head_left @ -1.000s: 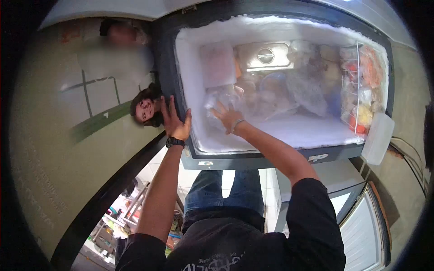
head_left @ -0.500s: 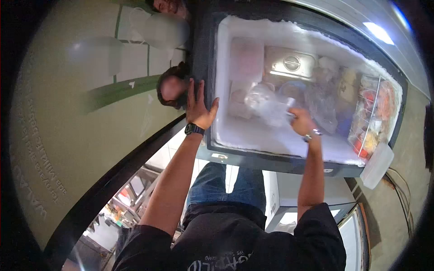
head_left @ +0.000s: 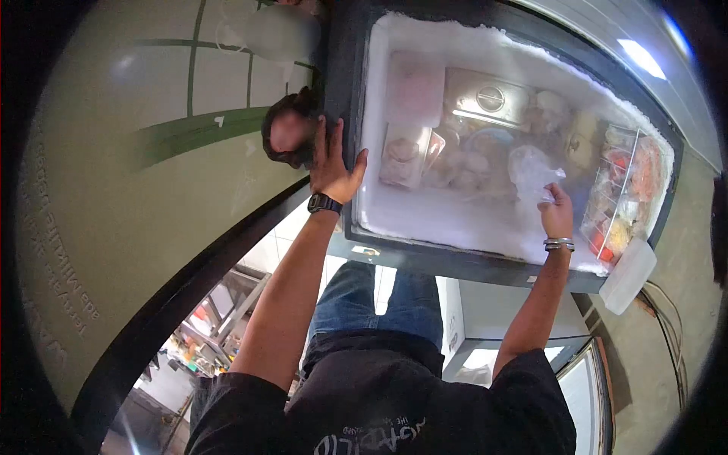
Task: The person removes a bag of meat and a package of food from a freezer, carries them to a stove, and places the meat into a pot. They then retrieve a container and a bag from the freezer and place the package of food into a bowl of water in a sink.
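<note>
An open chest freezer point(head_left: 485, 256) with frosty inner walls fills the upper middle of the view. My left hand point(head_left: 334, 168) lies with fingers spread on the freezer's dark left rim and holds nothing. Inside the freezer, toward the right, my right hand point(head_left: 557, 212) is closed on a whitish plastic bag point(head_left: 531, 176); what the bag holds is hard to make out. Beyond it sit a metal container with a round lid knob point(head_left: 489, 98), a pinkish frosted block point(head_left: 417, 87) and a clear tub point(head_left: 402, 155).
A wire basket point(head_left: 609, 189) of packed food hangs at the freezer's right end. A translucent plastic container point(head_left: 629, 277) is at the near right corner. Cables run down the right side. At upper left, a lettered panel point(head_left: 167, 205) stands beside a person's head point(head_left: 288, 130).
My right hand has moved right with the plastic bag, uncovering the clear tub and other bags. My left hand has stayed on the rim.
</note>
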`<action>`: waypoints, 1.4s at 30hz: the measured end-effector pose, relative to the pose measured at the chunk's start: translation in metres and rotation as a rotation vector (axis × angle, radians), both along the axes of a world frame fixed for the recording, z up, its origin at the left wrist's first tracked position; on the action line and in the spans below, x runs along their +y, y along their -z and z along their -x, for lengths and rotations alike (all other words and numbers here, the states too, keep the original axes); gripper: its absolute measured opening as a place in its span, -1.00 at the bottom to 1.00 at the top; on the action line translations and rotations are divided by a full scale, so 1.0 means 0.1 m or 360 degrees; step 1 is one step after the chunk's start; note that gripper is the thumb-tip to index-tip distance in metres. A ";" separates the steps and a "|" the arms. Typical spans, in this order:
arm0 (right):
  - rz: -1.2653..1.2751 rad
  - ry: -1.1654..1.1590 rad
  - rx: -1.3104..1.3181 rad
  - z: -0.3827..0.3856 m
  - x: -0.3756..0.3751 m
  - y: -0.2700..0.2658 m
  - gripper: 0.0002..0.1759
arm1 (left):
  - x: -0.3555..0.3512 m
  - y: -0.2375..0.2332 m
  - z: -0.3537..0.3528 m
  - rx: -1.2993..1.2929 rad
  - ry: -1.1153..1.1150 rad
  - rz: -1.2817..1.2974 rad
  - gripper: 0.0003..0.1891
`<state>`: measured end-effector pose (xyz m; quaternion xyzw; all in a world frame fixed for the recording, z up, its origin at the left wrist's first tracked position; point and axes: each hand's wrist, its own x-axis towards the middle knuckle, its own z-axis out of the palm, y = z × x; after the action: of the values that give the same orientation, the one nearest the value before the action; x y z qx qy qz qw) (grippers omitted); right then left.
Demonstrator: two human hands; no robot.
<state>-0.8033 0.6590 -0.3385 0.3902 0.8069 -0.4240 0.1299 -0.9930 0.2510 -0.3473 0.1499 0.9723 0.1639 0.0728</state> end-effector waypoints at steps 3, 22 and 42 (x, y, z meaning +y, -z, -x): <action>0.0340 0.0610 0.0127 -0.43 0.28 0.33 -0.56 | -0.01 0.01 0.01 0.0005 0.0007 -0.0046 -0.19; 0.1286 0.1041 0.0176 0.39 -1.56 0.38 -0.60 | 0.01 0.00 0.01 0.0051 0.0031 -0.0046 -0.19; 0.0378 -0.0606 0.0246 1.02 -2.48 0.74 -0.48 | 0.06 0.00 -0.03 0.0082 0.0028 0.0009 -0.20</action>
<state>-0.9055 0.4105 -0.4128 0.1794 0.8179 -0.5125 0.1903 -0.9898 0.2571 -0.3475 0.1623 0.9730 0.1567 0.0496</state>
